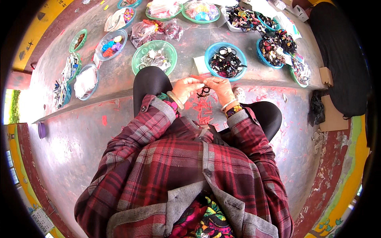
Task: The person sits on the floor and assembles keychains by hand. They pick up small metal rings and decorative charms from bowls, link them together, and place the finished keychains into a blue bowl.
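Note:
My left hand (183,89) and my right hand (220,90) meet at their fingertips, both in a pinch, in front of my knees. A black hair tie (204,93) hangs in loops just below the joined fingertips. A thin red strip (195,76) shows above my left fingers; its ends and how it is held are hard to make out. Just beyond my right hand stands a blue basin (206,63) with several dark hair ties (227,62) in it. A white card (201,65) lies beside that basin.
Beyond my left knee sits a green basin (135,59) with small clear bags. More basins of hair accessories line the raised concrete step (186,35). Red scraps (203,111) litter the floor between my legs. At right are a black bag (316,109) and cardboard (334,115).

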`<state>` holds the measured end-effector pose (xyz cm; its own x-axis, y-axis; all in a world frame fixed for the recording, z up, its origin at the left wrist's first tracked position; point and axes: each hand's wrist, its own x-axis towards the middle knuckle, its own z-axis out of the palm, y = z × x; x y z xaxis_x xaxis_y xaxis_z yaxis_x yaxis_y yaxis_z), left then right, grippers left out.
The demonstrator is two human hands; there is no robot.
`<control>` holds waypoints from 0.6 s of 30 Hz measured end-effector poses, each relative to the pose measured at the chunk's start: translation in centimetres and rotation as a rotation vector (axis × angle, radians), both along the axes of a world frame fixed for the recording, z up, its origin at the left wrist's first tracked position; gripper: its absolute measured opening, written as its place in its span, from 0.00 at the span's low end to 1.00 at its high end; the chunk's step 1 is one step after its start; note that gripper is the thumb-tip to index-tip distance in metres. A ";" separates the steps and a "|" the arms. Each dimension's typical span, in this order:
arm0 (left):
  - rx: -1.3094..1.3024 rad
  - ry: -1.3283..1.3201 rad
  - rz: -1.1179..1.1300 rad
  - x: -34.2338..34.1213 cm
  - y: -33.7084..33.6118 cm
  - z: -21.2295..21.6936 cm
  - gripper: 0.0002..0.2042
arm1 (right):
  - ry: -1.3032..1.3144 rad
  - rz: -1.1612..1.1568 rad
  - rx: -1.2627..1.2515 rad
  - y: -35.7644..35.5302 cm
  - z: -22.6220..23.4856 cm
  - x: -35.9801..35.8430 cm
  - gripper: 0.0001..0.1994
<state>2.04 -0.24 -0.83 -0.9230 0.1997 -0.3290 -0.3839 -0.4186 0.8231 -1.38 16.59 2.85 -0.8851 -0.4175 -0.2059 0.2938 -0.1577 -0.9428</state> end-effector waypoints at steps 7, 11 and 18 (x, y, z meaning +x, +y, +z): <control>-0.062 -0.013 0.016 0.1 0.1 0.1 0.09 | 0.065 -0.007 0.143 -0.1 -1.1 -0.1 0.04; 0.060 -0.021 0.072 0.0 0.0 0.2 0.09 | 0.022 -0.034 0.053 0.0 -1.1 -0.2 0.05; -0.187 0.023 0.020 0.5 0.1 1.6 0.11 | 0.063 0.136 0.121 0.7 -1.1 -0.8 0.05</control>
